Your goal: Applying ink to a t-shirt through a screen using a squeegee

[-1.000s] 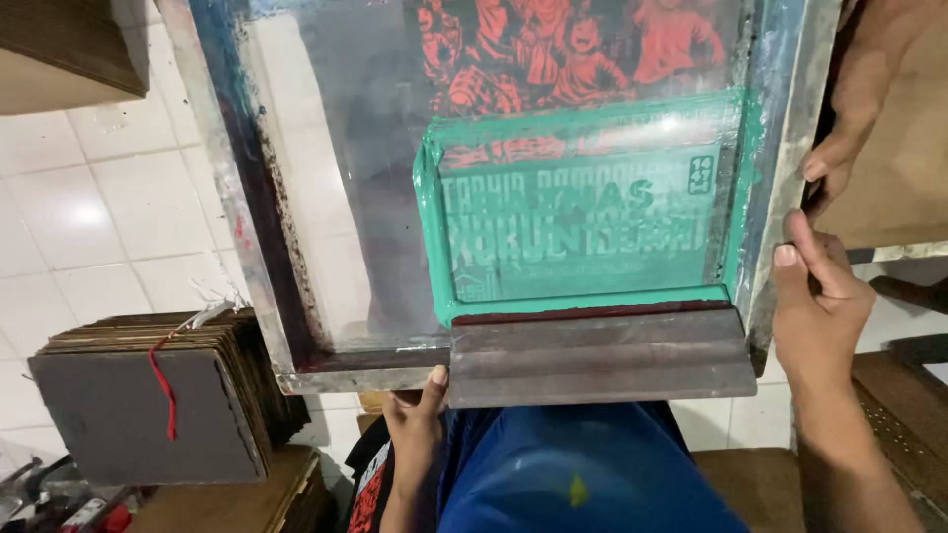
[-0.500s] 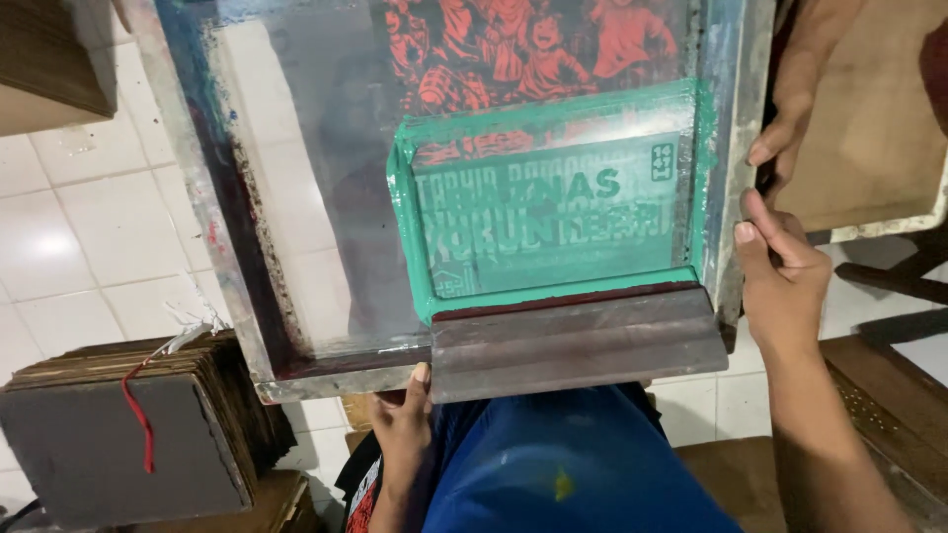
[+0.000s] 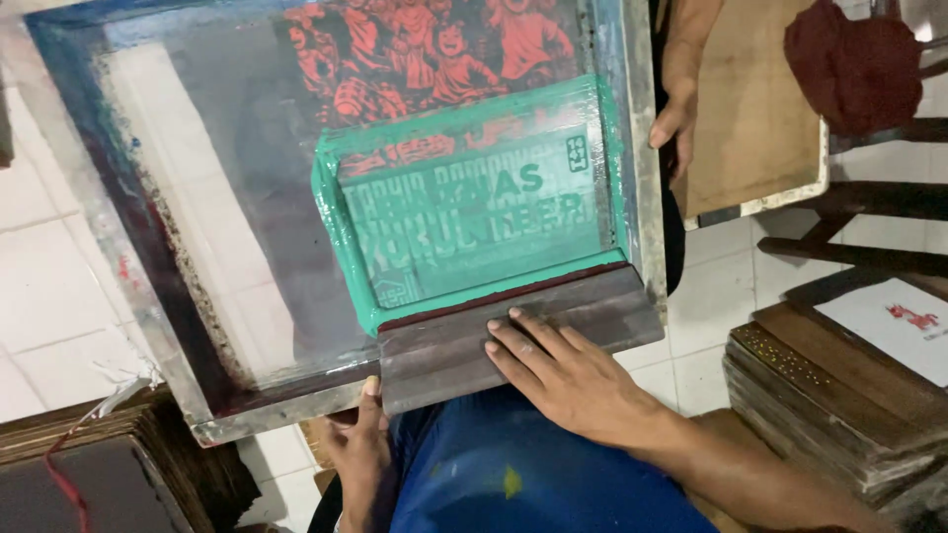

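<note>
white tiled floor (image 3: 44, 296) below the print screen (image 3: 197, 197), wooden boards (image 3: 839, 385) stacked right

right hand (image 3: 568, 380) moved from frame edge (image 3: 647, 197) onto squeegee (image 3: 513, 336)

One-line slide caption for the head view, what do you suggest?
Right hand flat on a dark squeegee at the near edge of a printing screen; left hand supports the frame from below.
</note>
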